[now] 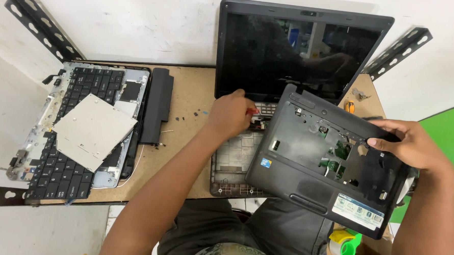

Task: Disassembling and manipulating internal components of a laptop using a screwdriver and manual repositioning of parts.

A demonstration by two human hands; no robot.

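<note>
Right hand [415,146] was clamped on the black palmrest cover [322,157], tilted up off the open laptop [297,49] base, while the left hand [231,114] pinched a red-handled tool [251,112] down by the hinge area.

The left arm extends forward and inward, forearm bare. The left hand [231,114] is curled, knuckles up, fingers apparently closed in a pinch. The right arm enters from the lower right, elbow bent. The right hand [414,146] points leftward, fingers curved in a grip.
</note>
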